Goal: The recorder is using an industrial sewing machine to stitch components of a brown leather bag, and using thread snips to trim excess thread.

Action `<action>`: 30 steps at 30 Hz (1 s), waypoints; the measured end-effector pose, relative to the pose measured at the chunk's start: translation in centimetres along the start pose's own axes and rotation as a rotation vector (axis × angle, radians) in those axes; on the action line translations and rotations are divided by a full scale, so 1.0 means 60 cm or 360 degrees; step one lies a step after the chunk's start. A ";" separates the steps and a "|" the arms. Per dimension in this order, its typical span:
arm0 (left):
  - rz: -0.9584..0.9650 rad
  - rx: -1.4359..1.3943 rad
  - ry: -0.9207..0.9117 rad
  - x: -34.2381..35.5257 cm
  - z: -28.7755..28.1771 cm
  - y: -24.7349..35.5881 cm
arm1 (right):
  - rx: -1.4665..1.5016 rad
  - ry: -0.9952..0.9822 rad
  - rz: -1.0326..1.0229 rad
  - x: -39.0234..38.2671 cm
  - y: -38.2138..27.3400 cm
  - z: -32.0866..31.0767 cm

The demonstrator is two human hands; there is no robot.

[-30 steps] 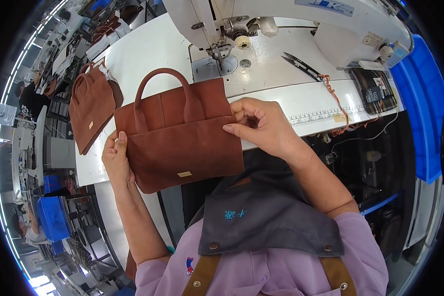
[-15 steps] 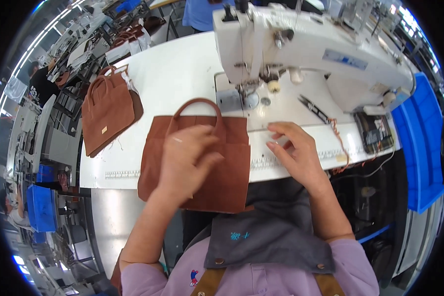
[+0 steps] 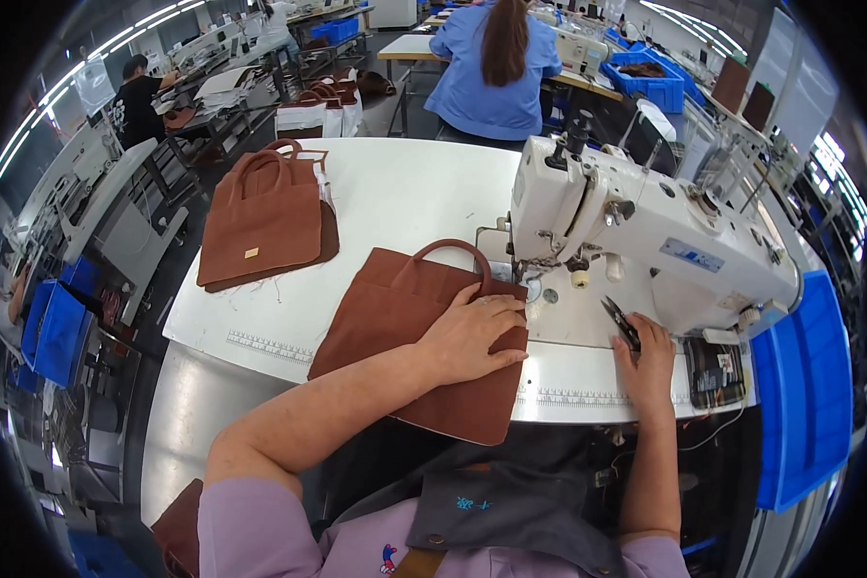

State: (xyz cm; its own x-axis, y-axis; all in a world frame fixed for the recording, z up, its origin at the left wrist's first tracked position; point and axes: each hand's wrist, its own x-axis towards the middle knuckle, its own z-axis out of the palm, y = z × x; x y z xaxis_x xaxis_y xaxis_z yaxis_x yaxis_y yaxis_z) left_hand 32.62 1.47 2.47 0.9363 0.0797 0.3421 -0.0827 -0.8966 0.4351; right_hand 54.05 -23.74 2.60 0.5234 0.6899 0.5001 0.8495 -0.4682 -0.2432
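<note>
A brown leather handbag (image 3: 395, 328) lies flat near the table's front edge, its right side reaching close to the sewing machine's needle area. Across its upper right part rests my left hand (image 3: 472, 337), palm down, fingers spread toward the bag's right edge and thumb apart. One rounded handle (image 3: 450, 249) stands above the bag's top edge. Right of it, my right hand (image 3: 649, 356) has its fingers closed around the handle end of black thread snips (image 3: 618, 316). Their pointed blades lie toward the machine. The palm side of both hands is hidden.
The white sewing machine (image 3: 665, 231) stands at the right on the white table (image 3: 424, 183). More brown handbags (image 3: 270, 226) lie stacked at the left. A blue bin (image 3: 804, 385) borders the table's right side. Beyond the table sits a person in blue (image 3: 486, 77).
My right hand has moved right and down onto the thread snips. My left hand now rests on the bag's right part, and the bag sits tilted, closer to the needle. The view has shifted upward.
</note>
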 end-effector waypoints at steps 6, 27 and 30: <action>-0.0149 -0.0078 -0.0080 0.014 -0.007 -0.016 | 0.0018 0.0020 -0.0026 0.018 -0.002 0.005; -0.0343 -0.0090 0.0255 0.020 -0.019 -0.030 | 0.0118 -0.0574 -0.0521 0.164 -0.098 0.021; -0.0351 -0.0124 0.0194 0.022 -0.015 -0.012 | 0.0131 -0.0707 -0.0652 0.153 -0.114 0.034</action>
State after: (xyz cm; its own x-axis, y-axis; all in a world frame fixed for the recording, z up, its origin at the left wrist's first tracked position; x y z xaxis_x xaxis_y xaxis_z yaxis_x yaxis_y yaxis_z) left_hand 33.62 2.60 3.40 0.8869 0.3256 0.3277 0.0882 -0.8157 0.5717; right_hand 53.16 -13.08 7.14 0.1156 0.9776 0.1762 0.9806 -0.0840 -0.1769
